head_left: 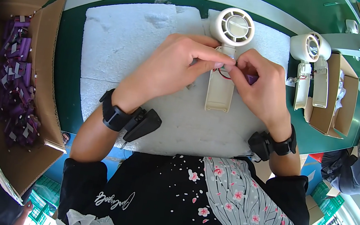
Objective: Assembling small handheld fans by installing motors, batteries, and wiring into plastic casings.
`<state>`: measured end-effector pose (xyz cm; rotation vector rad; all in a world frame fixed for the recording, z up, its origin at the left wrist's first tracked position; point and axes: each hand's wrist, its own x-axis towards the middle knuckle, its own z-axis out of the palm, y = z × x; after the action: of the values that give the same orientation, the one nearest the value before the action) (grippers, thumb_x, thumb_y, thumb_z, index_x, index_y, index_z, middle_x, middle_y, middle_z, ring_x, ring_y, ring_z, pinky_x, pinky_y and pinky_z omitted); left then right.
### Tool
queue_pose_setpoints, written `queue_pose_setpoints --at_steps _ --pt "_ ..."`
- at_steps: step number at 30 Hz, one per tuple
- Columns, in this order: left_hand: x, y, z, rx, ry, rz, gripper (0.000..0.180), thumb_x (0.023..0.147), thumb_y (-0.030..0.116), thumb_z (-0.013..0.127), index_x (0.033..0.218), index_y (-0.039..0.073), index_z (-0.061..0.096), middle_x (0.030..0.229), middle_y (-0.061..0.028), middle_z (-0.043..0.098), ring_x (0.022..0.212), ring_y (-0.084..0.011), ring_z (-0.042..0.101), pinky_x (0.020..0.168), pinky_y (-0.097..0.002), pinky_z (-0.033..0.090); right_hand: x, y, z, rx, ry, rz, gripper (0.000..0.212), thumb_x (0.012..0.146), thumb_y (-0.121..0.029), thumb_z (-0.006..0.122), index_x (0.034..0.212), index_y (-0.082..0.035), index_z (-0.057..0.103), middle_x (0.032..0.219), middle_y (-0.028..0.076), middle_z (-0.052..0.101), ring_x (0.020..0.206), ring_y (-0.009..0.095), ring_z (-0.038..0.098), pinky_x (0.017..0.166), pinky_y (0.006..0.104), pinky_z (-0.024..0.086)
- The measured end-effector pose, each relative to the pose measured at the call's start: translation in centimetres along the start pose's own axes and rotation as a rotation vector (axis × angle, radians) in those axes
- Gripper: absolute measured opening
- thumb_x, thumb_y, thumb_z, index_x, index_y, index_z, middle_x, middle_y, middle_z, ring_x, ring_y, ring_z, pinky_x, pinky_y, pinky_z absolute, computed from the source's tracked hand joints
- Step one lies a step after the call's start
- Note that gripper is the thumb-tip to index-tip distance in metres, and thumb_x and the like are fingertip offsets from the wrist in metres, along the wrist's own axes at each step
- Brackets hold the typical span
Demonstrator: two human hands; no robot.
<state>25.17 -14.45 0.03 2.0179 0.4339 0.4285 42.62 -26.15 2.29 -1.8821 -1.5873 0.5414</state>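
A cream handheld fan [233, 27] lies on the white foam board with its round head away from me. Its handle shell [218, 97] is opened, and a red wire shows near the top of it. My left hand [179, 58] comes in from the left, thumb and forefinger pinched over the upper handle; what lies between the tips is hidden. My right hand [260, 80] is closed at the same spot, its fingertips meeting the left ones. Within its curled fingers a purple battery [251, 79] partly shows.
White foam boards [124, 47] cover the green table. On the left stands a cardboard box [47, 87] of purple batteries. At right are more cream fans [305, 50] with opened handles and a smaller cardboard box [346, 106]. Other people are at both sides.
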Motion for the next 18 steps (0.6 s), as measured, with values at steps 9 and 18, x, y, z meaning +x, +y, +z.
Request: queue_pose_setpoints --at_steps 9,18 --pt "0.1 0.4 0.3 -0.155 0.008 -0.051 0.032 0.079 -0.003 0.060 0.107 0.008 0.072 0.100 -0.0073 0.065 0.078 -0.0151 0.061 0.072 -0.0261 0.050 -0.8 -0.2 -4.2 -0.025 -0.335 -0.090 0.020 0.073 -0.003 0.077 0.088 0.000 0.064 0.085 0.011 0.063 0.076 0.024 0.064 0.068 0.0318 0.051" --pt "0.0 0.5 0.8 -0.233 0.173 -0.104 0.028 0.076 0.000 0.062 0.101 0.007 0.071 0.092 -0.0076 0.065 0.069 -0.0150 0.058 0.065 -0.0262 0.048 -2.3 0.4 -3.3 -0.353 0.054 -0.343 0.022 0.074 0.004 0.071 0.096 0.002 0.068 0.101 0.013 0.067 0.090 0.030 0.065 0.079 0.0355 0.054"
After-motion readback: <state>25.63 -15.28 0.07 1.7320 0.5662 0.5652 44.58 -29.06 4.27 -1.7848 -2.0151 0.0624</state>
